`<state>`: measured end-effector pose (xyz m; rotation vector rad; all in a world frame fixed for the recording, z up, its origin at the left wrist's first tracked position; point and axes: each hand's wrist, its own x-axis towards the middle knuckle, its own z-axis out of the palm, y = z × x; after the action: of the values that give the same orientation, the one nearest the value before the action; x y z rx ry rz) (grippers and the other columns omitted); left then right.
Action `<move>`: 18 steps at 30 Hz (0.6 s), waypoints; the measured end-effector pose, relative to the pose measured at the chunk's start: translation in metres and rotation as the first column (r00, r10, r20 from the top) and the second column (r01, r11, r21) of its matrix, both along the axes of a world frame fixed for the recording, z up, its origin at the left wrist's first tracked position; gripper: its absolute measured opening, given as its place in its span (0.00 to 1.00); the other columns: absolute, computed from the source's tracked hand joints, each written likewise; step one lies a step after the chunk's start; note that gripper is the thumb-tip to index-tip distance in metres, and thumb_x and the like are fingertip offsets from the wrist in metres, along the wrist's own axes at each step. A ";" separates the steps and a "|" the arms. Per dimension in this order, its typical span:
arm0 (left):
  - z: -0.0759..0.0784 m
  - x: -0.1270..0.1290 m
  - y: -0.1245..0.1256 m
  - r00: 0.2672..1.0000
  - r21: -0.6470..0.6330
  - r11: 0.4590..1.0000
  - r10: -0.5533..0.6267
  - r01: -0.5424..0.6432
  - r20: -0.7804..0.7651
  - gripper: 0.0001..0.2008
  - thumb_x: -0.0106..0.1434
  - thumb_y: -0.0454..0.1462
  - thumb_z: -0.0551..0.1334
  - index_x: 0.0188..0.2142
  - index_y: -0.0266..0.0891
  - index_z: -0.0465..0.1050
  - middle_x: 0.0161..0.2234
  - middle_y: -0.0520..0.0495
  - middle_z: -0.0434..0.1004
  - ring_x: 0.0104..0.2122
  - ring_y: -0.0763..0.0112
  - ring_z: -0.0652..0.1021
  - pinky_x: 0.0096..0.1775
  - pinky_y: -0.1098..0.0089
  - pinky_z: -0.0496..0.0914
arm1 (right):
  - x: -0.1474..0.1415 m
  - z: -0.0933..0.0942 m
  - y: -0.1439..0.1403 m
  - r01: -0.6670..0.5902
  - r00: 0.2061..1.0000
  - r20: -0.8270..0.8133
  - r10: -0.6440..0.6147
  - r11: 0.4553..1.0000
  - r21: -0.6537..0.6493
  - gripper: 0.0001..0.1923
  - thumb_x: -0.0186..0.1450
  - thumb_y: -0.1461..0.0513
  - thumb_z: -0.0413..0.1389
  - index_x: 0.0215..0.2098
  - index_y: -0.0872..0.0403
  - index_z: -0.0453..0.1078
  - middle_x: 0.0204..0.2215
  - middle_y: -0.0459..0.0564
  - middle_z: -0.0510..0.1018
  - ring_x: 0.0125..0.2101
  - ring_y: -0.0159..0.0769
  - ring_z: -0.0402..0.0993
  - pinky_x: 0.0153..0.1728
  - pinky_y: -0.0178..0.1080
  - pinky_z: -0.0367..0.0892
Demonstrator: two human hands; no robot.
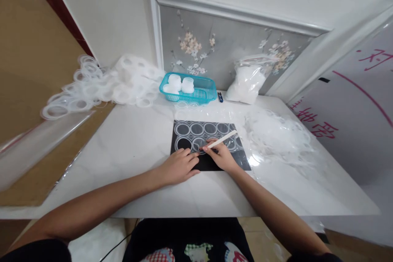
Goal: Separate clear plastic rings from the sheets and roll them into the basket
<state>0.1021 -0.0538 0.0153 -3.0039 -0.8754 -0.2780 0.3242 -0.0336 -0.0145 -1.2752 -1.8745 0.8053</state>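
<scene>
A black mat (pixel 211 163) lies on the white table, bearing a clear sheet printed or cut with rows of white rings (pixel 210 128). My right hand (pixel 220 156) is closed around a flat white stick (pixel 222 138) that slants up to the right, its lower end near a ring in the front row. My left hand (pixel 181 166) rests on the mat's left part, open, with fingers laid on the front row and thumb apart. Its fingertips are close to those of my right hand. Whether a ring is lifted under the fingertips is too small to tell.
Behind the mat stands a blue basket (pixel 206 97) holding several white ring stacks. Beside it are a small dark blue object (pixel 220 97) and a zip bag (pixel 245 82) with white contents. Clear ringed scraps pile up at left (pixel 123 82) and right (pixel 276 135).
</scene>
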 end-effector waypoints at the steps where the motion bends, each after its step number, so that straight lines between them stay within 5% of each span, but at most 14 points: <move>1: 0.000 0.000 0.000 1.000 -0.004 1.000 -0.001 0.001 0.002 0.15 0.68 0.45 0.59 0.44 0.35 0.71 0.52 0.42 0.74 0.43 0.58 0.72 0.42 0.61 0.66 | 0.000 -0.001 0.000 0.003 1.000 0.006 -0.003 1.000 0.001 0.15 0.67 0.51 0.55 0.36 0.50 0.79 0.38 0.54 0.80 0.51 0.49 0.71 0.53 0.53 0.64; 12: 0.000 -0.001 -0.001 0.999 -0.042 0.999 0.025 -0.024 0.036 0.14 0.69 0.45 0.58 0.44 0.35 0.71 0.51 0.41 0.75 0.42 0.59 0.72 0.42 0.60 0.67 | -0.003 0.005 -0.005 -0.053 0.996 0.077 0.046 0.995 0.088 0.10 0.69 0.59 0.54 0.38 0.50 0.78 0.37 0.51 0.83 0.52 0.48 0.70 0.54 0.53 0.65; 18: 0.001 0.000 -0.002 0.995 -0.116 0.993 0.049 -0.040 0.083 0.18 0.66 0.48 0.60 0.45 0.34 0.71 0.45 0.40 0.77 0.43 0.56 0.72 0.44 0.59 0.68 | -0.008 0.007 -0.014 -0.260 0.905 0.413 0.098 0.898 0.354 0.12 0.69 0.66 0.50 0.40 0.49 0.75 0.44 0.49 0.82 0.59 0.49 0.64 0.62 0.60 0.52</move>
<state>0.1026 -0.0555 0.0166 -3.0923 -0.9972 -0.3723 0.3163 -0.0477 -0.0076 -1.0535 -2.3546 0.2304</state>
